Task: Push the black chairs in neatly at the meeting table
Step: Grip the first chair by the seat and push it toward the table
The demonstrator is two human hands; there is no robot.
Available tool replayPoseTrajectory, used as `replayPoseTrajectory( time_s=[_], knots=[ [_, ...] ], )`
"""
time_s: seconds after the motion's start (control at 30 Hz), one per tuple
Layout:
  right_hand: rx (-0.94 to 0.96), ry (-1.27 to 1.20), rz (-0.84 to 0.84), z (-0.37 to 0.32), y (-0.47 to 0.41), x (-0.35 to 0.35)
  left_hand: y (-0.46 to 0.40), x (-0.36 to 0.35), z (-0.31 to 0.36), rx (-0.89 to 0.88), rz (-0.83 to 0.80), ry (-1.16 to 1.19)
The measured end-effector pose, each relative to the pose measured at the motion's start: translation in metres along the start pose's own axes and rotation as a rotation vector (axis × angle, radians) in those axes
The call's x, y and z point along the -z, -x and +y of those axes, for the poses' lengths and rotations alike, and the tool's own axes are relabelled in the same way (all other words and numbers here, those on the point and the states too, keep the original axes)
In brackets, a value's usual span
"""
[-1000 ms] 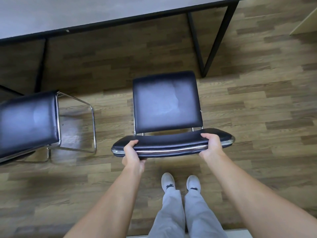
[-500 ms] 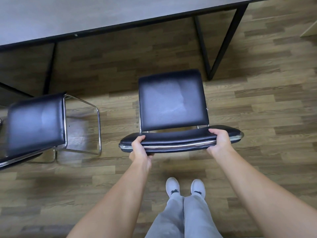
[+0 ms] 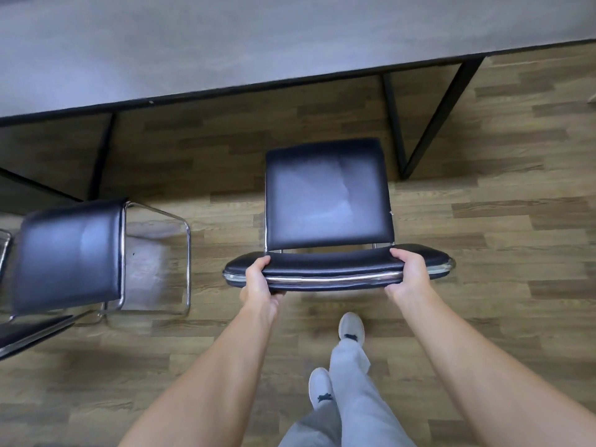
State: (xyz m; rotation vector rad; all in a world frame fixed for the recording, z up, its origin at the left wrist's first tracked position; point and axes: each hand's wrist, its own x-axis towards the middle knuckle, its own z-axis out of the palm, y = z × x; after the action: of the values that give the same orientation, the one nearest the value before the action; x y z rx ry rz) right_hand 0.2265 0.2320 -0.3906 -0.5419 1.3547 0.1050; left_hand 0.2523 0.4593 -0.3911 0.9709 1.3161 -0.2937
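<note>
nearest: grey trousers [image 3: 351, 398] and two white shoes, one foot [image 3: 351, 325] ahead of the other on the wood-plank floor [image 3: 516, 253]. both bare forearms reach fwd to the black chair [image 3: 327, 201] in the middle. left hand [image 3: 258, 282] is wrapped round the left part of the chair's backrest top [image 3: 335, 269], thumb on top, fingers under; right hand [image 3: 408, 272] grips it the same way nearer the right end. backrest is black padded w/ a chrome strip along its rear edge. beyond it the seat is glossy black, squarish, pale glare on it (a small white fleck at its right edge). chair faces the table, its seat front short of the table edge, so not tucked in. left of it, well apart, a second black chair [image 3: 67, 253] w/ chrome tube frame [image 3: 158, 259], also out from the table. farthest: grey table [image 3: 258, 37] w/ black edge; its black v-shaped leg [image 3: 429, 124] stands just right of the chair's path, another black leg at left.
</note>
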Motion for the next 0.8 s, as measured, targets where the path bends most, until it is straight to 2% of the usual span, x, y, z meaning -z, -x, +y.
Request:
replayPoseTrajectory(
  time_s=[0.3, 0.8],
  knots=[
    [-0.007, -0.025, 0.053, -0.057, -0.030, -0.065, -0.016, -0.078, 0.043, -0.001, 0.036, -0.005],
    [0.022, -0.011, 0.050, -0.105, -0.053, -0.150, -0.048, -0.158, 0.103, 0.008, 0.031, -0.015]
  ],
)
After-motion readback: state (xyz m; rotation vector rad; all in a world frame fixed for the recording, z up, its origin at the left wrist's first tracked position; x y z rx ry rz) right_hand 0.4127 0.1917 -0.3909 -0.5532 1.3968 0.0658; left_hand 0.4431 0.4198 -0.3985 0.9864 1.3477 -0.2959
